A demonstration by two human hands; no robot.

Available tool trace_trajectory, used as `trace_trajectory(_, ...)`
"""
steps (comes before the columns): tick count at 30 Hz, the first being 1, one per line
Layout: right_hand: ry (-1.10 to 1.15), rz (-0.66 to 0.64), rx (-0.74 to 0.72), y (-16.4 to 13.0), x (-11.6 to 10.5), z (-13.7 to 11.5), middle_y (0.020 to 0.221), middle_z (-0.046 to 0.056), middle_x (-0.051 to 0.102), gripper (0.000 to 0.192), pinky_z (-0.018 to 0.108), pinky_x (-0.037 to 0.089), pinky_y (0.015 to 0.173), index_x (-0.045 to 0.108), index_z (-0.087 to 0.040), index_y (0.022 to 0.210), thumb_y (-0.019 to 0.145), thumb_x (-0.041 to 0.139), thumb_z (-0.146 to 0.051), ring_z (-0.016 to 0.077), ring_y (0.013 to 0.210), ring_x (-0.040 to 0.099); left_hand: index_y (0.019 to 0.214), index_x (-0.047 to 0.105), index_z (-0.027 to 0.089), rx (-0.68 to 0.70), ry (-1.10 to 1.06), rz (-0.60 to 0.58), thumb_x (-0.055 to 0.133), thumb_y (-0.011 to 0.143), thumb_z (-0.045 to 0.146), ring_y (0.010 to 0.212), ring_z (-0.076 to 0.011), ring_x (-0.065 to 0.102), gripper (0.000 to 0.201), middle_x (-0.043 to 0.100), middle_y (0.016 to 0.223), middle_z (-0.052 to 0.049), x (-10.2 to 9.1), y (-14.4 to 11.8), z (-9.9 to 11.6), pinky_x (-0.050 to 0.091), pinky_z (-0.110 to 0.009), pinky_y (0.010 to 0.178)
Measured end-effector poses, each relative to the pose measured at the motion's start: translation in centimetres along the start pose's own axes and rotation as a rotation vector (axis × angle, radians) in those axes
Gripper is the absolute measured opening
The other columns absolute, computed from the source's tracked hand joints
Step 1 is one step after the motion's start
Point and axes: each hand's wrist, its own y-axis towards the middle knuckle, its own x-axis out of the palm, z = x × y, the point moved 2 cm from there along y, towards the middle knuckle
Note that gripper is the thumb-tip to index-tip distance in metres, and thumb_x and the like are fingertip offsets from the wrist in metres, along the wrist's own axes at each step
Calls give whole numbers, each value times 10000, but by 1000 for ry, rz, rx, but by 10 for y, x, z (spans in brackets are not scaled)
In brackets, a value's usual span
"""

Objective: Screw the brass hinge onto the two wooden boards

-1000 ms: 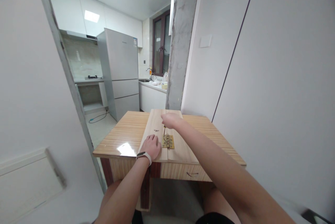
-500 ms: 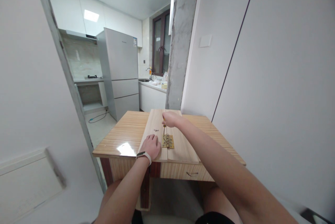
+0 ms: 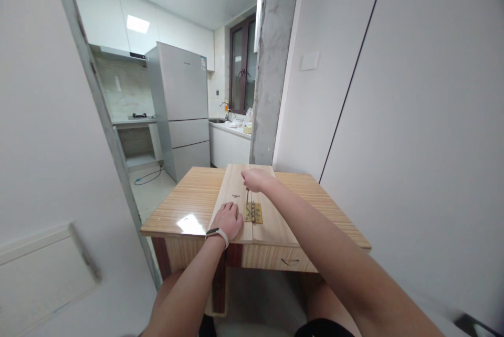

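Carefully, I keep my right hand [image 3: 255, 180] gripping the screwdriver [image 3: 247, 200] upright over the hinge [image 3: 252, 212], left hand [image 3: 228, 220] flat at nine o'clock, pinning the board [image 3: 230, 195].

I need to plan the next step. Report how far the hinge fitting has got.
Done: the brass hinge lies across the seam of the two boards. In hand: the right hand holds a screwdriver upright on it; the left hand presses the left board. Left: loose screws lie nearby.
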Motion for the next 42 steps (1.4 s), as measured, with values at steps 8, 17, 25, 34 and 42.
trace_trajectory(8,14,-9,-97,4,3,7,1071,59,759,150,237,452,727,708,-239,1028,888,666,-274,199,997,691,1216,613,197,2,-13,1,408,973,376,1289,-268,457,365,586,1341,-120,1,0,-1,313,-392,1133)
trace_trajectory(17,3,59,74,-4,1,-1,1182,212,716,519,359,513,848,675,-137,1224,1008,422,-536,309,1115,676,1213,617,199,7,1,10,407,976,378,1293,-271,454,363,585,1349,-116,0,0,0,319,-395,1127)
trace_trajectory(25,-14,-29,33,-2,-4,-2,1206,176,716,342,312,511,843,698,-175,1205,950,587,-374,270,1111,680,1257,603,197,-5,-7,-21,392,982,375,1318,-280,426,390,564,1380,-124,-1,0,1,303,-416,1135)
trace_trajectory(34,-6,-27,-78,1,0,5,1088,68,758,183,255,480,744,721,-244,1034,859,705,-298,221,1018,697,1211,615,197,9,-17,8,399,976,384,1289,-277,448,370,581,1343,-125,3,1,-2,317,-404,1119)
trace_trajectory(42,-17,79,52,-2,9,4,1156,207,724,529,363,509,854,687,-153,1190,1021,373,-543,299,1091,685,1228,610,192,8,-13,3,399,974,385,1296,-277,441,382,580,1351,-125,2,0,-1,316,-399,1120)
